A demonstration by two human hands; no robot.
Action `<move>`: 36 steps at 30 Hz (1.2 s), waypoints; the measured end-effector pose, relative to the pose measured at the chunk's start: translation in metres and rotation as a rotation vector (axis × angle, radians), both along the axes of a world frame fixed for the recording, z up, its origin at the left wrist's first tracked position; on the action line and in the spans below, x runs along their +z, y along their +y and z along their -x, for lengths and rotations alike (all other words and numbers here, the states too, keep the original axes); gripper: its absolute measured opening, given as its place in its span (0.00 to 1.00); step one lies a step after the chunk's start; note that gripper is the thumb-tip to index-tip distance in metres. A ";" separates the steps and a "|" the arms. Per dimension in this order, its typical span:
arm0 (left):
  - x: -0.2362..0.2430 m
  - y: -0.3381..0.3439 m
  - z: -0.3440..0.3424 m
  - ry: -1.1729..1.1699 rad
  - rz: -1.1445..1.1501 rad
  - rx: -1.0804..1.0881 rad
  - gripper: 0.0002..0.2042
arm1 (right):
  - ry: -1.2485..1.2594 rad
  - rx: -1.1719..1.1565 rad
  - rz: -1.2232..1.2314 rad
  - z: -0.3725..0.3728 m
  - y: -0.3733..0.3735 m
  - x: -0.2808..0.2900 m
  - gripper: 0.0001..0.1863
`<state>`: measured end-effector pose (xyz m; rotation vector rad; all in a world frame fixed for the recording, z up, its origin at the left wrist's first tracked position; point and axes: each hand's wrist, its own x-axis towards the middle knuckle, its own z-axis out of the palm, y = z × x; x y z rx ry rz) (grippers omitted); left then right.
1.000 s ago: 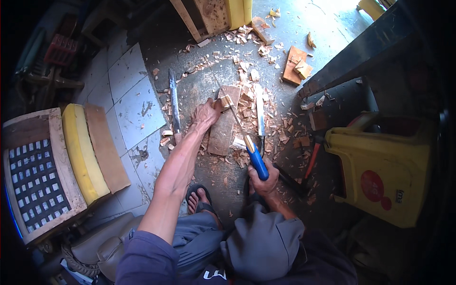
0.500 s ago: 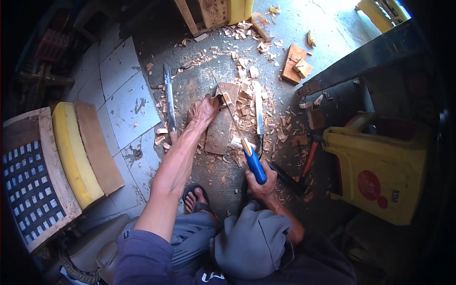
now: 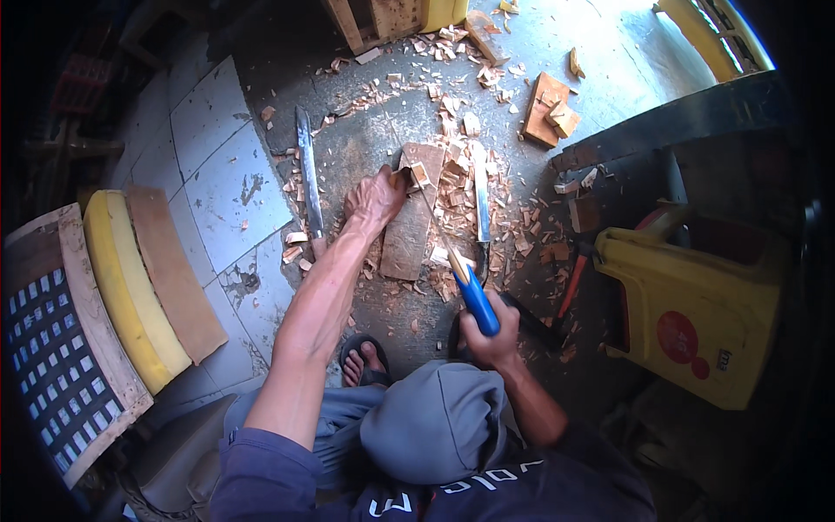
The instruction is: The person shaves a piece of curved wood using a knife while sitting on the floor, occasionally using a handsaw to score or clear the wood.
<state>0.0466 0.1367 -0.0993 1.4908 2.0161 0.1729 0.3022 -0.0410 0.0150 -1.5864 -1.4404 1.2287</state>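
Your left hand [image 3: 376, 197] still pins the small wood piece [image 3: 419, 173] on the board [image 3: 409, 230]; right hand [image 3: 487, 335] stays fisted on the blue-handled chisel [image 3: 474, 296], now drawn nearer you

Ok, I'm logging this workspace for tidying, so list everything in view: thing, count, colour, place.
wooden block: one, brown, floor centre, under left hand
small wood piece: one, pale, held on the block
chisel: one, blue handle, in right hand
long blades: two, grey, either side of the block
wood chips: many, tan, scattered on the floor
wood offcuts: a few, orange-brown, upper right
plastic stool: one, yellow, right
cushion: one, yellow, left
sandal: one, dark, on foot
left hand: steadying the small wood piece
right hand: grip on the chisel
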 end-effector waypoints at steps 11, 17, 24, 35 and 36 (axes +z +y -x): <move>0.003 0.006 -0.009 -0.006 -0.053 -0.073 0.19 | -0.003 0.007 -0.023 -0.014 -0.029 0.004 0.08; 0.017 0.012 -0.010 -0.017 -0.041 -0.045 0.18 | -0.058 0.026 0.005 -0.011 -0.011 0.004 0.10; 0.005 0.006 -0.011 0.069 -0.158 -0.107 0.18 | -0.017 0.003 0.092 0.005 0.005 0.001 0.07; 0.022 0.007 -0.013 0.060 0.009 -0.070 0.23 | -0.017 0.002 0.055 -0.006 -0.007 0.000 0.08; 0.026 0.008 -0.015 0.069 -0.015 -0.062 0.23 | -0.061 -0.022 -0.042 0.010 0.016 -0.006 0.10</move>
